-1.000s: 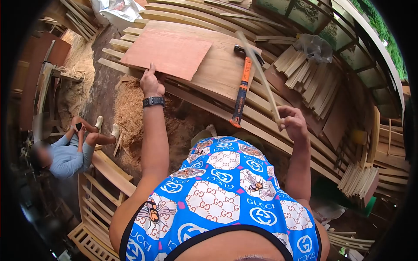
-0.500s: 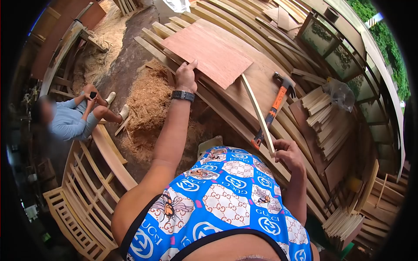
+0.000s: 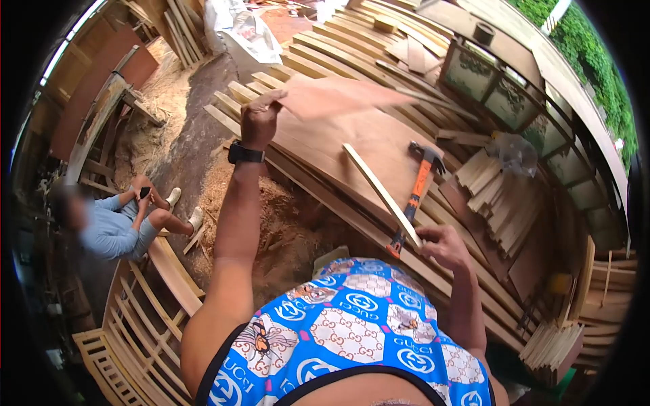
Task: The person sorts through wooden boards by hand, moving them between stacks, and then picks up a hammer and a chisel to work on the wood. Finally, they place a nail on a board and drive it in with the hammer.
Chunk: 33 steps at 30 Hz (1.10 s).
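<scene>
My left hand (image 3: pixel 260 120) pinches the left corner of a thin reddish plywood sheet (image 3: pixel 338 97), which is tilted up and slightly blurred. My right hand (image 3: pixel 443 246) grips the near end of a narrow wooden strip (image 3: pixel 380 193). The strip's far end lies over a larger brown plywood panel (image 3: pixel 325 150) on the stacked boards. A hammer (image 3: pixel 418 193) with an orange and black handle rests on the panel beside the strip, its head pointing away from me.
A seated person (image 3: pixel 115 220) in light blue holds a phone at the left, behind a slatted wooden frame (image 3: pixel 145 325). A sawdust pile (image 3: pixel 233 196) lies left of the boards. Short slats (image 3: pixel 497 196) and a clear plastic bag (image 3: pixel 513 154) are at the right.
My left hand has lifted the reddish sheet and moved it away and to the left, uncovering more of the brown panel. The strip's far end now shows free of the sheet.
</scene>
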Each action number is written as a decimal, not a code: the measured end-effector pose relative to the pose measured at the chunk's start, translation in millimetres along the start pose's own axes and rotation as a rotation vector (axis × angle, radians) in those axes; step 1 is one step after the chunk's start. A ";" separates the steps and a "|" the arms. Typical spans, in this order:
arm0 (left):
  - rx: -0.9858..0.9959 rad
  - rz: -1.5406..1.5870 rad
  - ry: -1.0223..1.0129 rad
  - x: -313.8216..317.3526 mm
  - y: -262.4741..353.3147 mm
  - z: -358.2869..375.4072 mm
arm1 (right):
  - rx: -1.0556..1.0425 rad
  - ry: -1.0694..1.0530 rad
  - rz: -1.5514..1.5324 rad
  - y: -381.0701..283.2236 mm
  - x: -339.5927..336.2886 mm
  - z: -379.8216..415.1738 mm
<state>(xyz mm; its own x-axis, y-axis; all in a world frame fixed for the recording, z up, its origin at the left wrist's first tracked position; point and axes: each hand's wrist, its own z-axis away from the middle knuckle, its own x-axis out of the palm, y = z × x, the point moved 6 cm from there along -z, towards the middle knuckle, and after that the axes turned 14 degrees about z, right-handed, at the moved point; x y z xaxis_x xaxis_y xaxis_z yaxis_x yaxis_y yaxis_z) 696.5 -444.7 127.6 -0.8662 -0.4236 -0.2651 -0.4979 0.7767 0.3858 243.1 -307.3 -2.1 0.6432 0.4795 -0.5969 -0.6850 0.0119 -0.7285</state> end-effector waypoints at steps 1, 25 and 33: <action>-0.229 0.085 0.014 6.3 -3.0 6.5 | -0.023 0.031 0.057 -16.3 -2.4 0.2; -0.516 0.837 0.364 -36.5 -35.5 1.9 | -0.073 0.061 0.193 -41.4 8.8 -7.1; -0.471 1.018 0.413 -45.5 -42.5 4.7 | -0.072 0.062 0.203 -45.1 8.5 1.5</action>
<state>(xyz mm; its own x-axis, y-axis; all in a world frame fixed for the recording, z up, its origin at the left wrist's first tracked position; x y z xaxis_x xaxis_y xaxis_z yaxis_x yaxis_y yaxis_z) 757.2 -456.2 119.1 -0.7770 0.1028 0.6210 0.5334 0.6314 0.5629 278.9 -302.4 26.1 0.5156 0.4111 -0.7518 -0.7781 -0.1428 -0.6117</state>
